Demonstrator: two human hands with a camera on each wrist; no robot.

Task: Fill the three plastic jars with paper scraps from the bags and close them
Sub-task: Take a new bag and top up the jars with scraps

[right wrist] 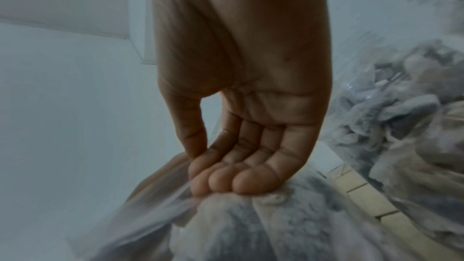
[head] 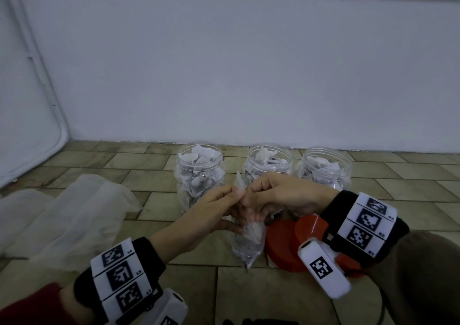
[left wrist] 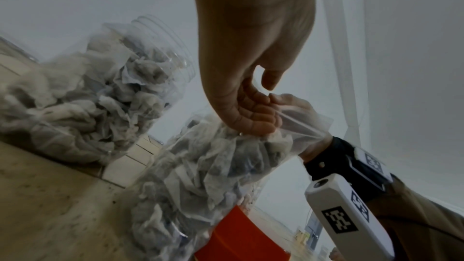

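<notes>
Three clear plastic jars stand open in a row by the wall, each holding paper scraps: left jar point(head: 199, 172), middle jar point(head: 270, 162), right jar point(head: 323, 167). In front of them hangs a clear bag of paper scraps point(head: 249, 242), its bottom near the floor. My left hand point(head: 234, 196) and right hand point(head: 250, 195) both pinch the bag's top edge, close together. In the left wrist view the left hand point(left wrist: 268, 102) curls its fingers on the bag point(left wrist: 200, 176). The right hand point(right wrist: 200, 168) grips the bag's film point(right wrist: 251, 225) between thumb and fingers.
Red lids point(head: 281, 245) lie on the tiled floor under my right wrist, partly hidden by it. Crumpled empty plastic bags point(head: 69, 212) lie on the floor at the left. A white wall point(head: 249, 75) runs right behind the jars.
</notes>
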